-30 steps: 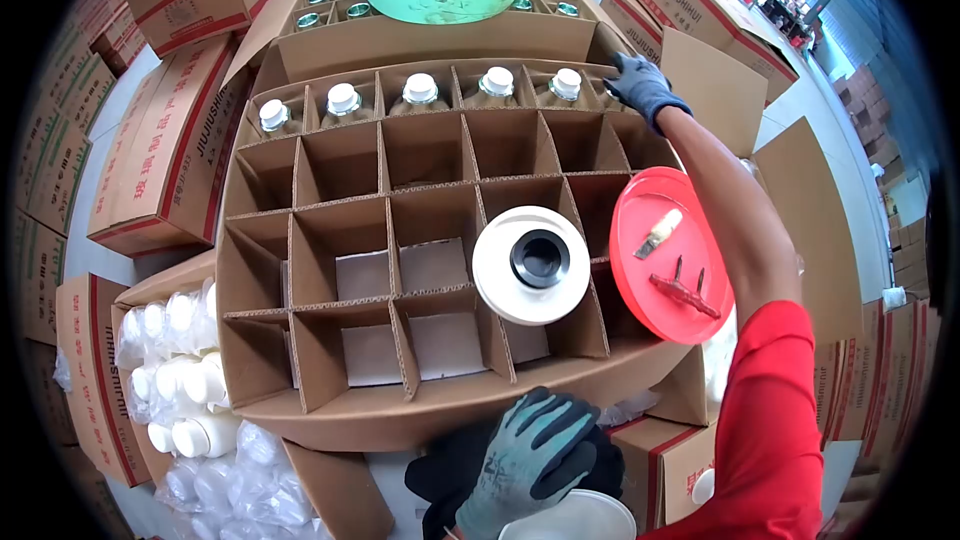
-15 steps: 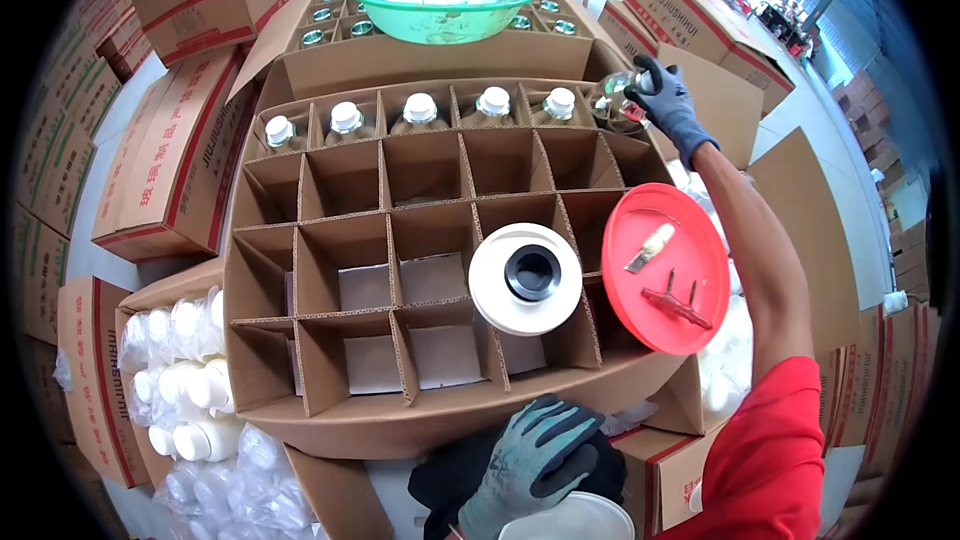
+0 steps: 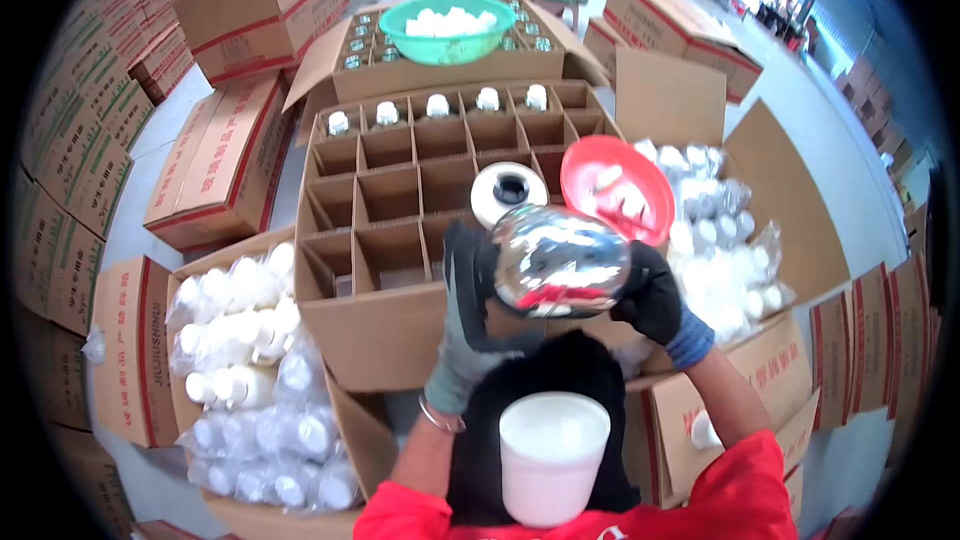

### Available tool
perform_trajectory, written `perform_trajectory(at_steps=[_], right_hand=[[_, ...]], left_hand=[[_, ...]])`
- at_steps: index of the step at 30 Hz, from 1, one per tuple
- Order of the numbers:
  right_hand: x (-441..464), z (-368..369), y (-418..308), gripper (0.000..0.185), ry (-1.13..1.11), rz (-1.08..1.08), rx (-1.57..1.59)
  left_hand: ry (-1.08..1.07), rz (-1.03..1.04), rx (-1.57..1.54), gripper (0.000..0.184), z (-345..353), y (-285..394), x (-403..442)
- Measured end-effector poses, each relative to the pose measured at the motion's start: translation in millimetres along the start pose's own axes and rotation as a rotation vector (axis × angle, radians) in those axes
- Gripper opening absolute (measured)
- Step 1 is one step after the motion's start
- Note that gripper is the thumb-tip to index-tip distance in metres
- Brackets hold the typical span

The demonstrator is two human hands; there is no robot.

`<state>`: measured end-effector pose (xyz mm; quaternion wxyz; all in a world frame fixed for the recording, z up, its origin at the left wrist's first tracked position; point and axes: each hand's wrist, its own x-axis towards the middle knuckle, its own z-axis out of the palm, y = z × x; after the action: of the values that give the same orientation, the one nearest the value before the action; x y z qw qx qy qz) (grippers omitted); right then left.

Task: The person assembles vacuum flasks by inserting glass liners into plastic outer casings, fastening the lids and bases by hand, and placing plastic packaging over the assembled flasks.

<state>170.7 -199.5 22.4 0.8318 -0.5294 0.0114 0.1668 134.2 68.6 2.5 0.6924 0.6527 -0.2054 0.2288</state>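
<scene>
My gloved left hand (image 3: 468, 290) is cupped against the left end of the silvery vessel (image 3: 562, 265), which is held above the near edge of the divided carton (image 3: 385, 345); my right hand (image 3: 648, 295) grips the other end. I judge it light, stiff, slippery and fragile, so I'd cradle both ends without squeezing.

Silver rounded glossy bottle (image 3: 562, 265): right end hidden by dark-gloved right hand (image 3: 652, 295). Red round plate (image 3: 645, 168) beyond bottle: contents (image 3: 608, 178) blurred.

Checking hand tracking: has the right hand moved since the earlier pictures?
Yes: against the divided carton, the right hand has come from the carton's far right corner toward the near side, where it holds the silvery bottle.
</scene>
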Motion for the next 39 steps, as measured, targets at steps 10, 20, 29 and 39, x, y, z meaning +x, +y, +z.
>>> perform_trajectory(at_steps=[10,20,29,39], right_hand=[[-100.4,35.5,36.9,0.027,-0.319,-0.46,-1.01],[-284.8,14.6,130.8,0.098,-0.368,-0.304,-0.821],[-162.2,84.6,73.8,0.096,-0.589,-0.671,-0.656],[-156.2,106.2,43.2,0.093,-0.412,-0.626,-0.53]], left_hand=[[-0.315,-0.419,-0.01,0.089,-58.6,75.6,-18.4],[-0.05,-0.806,0.263,0.053,-92.6,92.5,-256.8],[-0.461,-0.784,0.419,0.06,-127.0,71.8,-266.8],[-0.443,-0.819,0.279,0.058,-97.1,41.5,-259.6]])
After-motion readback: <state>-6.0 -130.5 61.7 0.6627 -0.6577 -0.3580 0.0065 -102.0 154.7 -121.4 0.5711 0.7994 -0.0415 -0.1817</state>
